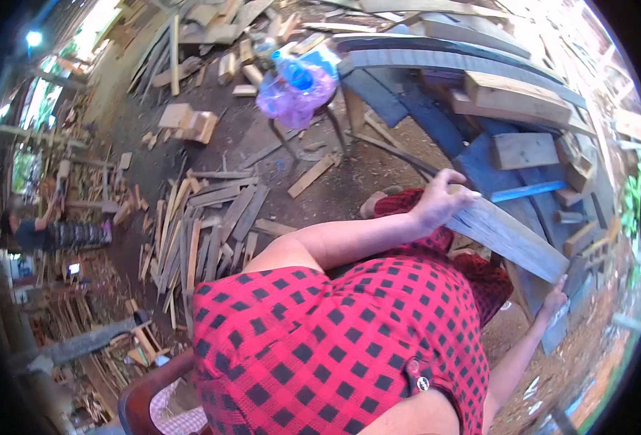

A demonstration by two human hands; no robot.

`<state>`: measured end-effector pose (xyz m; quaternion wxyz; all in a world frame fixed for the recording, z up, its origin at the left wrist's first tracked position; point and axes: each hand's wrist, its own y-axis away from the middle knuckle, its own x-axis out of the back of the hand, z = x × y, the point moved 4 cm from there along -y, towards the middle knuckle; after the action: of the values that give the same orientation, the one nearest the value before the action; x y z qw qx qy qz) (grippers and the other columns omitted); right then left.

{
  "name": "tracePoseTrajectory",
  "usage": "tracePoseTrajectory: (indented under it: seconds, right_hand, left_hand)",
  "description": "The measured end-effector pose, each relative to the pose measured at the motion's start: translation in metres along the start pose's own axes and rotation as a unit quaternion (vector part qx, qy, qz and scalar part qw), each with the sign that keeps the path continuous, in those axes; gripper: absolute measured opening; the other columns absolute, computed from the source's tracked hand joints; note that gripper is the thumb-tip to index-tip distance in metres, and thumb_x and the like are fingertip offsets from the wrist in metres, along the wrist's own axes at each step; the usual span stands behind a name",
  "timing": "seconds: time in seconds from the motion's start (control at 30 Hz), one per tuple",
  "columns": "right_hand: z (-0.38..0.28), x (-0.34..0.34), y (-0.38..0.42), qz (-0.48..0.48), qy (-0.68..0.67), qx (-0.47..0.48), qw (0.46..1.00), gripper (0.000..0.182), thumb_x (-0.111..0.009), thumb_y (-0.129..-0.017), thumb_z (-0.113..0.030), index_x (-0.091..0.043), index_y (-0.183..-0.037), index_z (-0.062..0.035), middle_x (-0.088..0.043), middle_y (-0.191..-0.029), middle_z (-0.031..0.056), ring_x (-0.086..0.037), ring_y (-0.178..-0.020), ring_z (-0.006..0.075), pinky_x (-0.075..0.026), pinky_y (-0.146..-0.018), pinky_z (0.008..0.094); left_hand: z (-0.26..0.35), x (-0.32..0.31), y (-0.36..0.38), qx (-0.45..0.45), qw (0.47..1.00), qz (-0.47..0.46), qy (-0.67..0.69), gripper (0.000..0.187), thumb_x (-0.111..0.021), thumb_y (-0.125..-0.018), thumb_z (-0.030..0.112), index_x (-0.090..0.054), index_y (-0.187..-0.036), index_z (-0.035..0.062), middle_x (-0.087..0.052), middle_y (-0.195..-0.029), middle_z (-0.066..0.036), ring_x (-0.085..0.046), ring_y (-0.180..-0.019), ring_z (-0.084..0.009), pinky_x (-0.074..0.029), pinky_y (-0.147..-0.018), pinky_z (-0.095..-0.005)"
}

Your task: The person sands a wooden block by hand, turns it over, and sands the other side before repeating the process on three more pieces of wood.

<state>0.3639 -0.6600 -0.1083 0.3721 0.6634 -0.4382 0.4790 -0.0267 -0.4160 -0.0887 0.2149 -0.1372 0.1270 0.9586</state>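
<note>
A flat, greyish wooden board [512,235] lies slantwise in front of my lap. My left hand [443,201] is closed around its near-left end, with the thumb and fingers pinching the edge. At the opposite end, my right hand [551,303] grips the board's corner from below; part of its fingers is hidden. Just beyond that end is a dark block-like piece [574,275], and I cannot make out whether it touches the board.
Wooden blocks [525,151] and a blue strip [527,191] lie on the dark bench [472,163]. A stool [335,130] carries a pinkish plastic bag [291,101] and a blue-capped bottle [297,74]. Wood offcuts [219,217] are heaped on the ground. Another person [34,230] is at the far left.
</note>
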Motion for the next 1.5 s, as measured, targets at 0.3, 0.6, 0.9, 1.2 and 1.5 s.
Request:
tracePoseTrajectory:
  seconds: [0.3,0.6,0.9,1.2,1.5]
  right_hand:
    - [0.01,-0.01,-0.004,0.006,-0.511,-0.058,0.858,0.06,-0.055,-0.092,-0.039,-0.049,-0.125,0.0108,-0.053,-0.125,0.0151,-0.051,-0.109,0.0251,-0.039,-0.096,0.0361]
    - [-0.031,0.024,0.022,0.078,-0.441,-0.02,0.894,0.061,-0.05,-0.094,-0.04,-0.047,-0.124,0.0137,-0.053,-0.125,0.0219,-0.053,-0.11,0.0272,-0.041,-0.095,0.038]
    - [-0.121,0.006,0.108,-0.053,-0.205,0.242,0.947,0.044,-0.056,-0.093,-0.033,-0.062,-0.102,0.0097,-0.064,-0.087,0.012,-0.057,-0.083,0.0154,-0.046,-0.076,0.0325]
    - [-0.133,0.022,0.127,-0.093,-0.307,0.221,0.921,0.042,-0.053,-0.095,-0.029,-0.055,-0.119,0.005,-0.062,-0.099,0.009,-0.054,-0.085,0.014,-0.042,-0.074,0.0285]
    - [-0.097,0.024,0.074,-0.061,0.217,0.082,0.971,0.039,-0.046,-0.095,-0.024,-0.056,-0.121,0.0033,-0.064,-0.106,0.0217,-0.06,-0.089,0.0272,-0.046,-0.08,0.0386]
  left_hand:
    - [-0.011,0.0,0.005,0.173,0.966,-0.094,0.17,0.038,-0.072,-0.073,0.015,-0.052,-0.104,0.0049,-0.059,-0.093,-0.004,-0.059,-0.088,-0.0148,-0.047,-0.084,-0.0311]
    - [0.078,-0.02,-0.012,-0.221,0.93,-0.291,-0.026,0.055,-0.082,-0.062,0.006,-0.052,-0.108,0.0046,-0.057,-0.095,-0.003,-0.055,-0.093,-0.0115,-0.047,-0.082,-0.0282]
    - [0.072,-0.011,-0.003,-0.199,0.933,-0.293,-0.063,0.052,-0.081,-0.063,0.005,-0.053,-0.106,0.0047,-0.058,-0.098,-0.005,-0.056,-0.098,-0.013,-0.047,-0.084,-0.0305]
    - [0.087,-0.014,0.01,-0.262,0.906,-0.292,-0.162,0.049,-0.079,-0.065,0.007,-0.052,-0.106,0.004,-0.057,-0.097,-0.008,-0.058,-0.092,-0.0162,-0.048,-0.08,-0.0306]
    - [0.081,-0.018,0.011,-0.235,0.913,-0.317,-0.104,0.047,-0.079,-0.066,0.009,-0.056,-0.106,0.0033,-0.057,-0.102,-0.006,-0.056,-0.096,-0.0155,-0.046,-0.083,-0.0301]
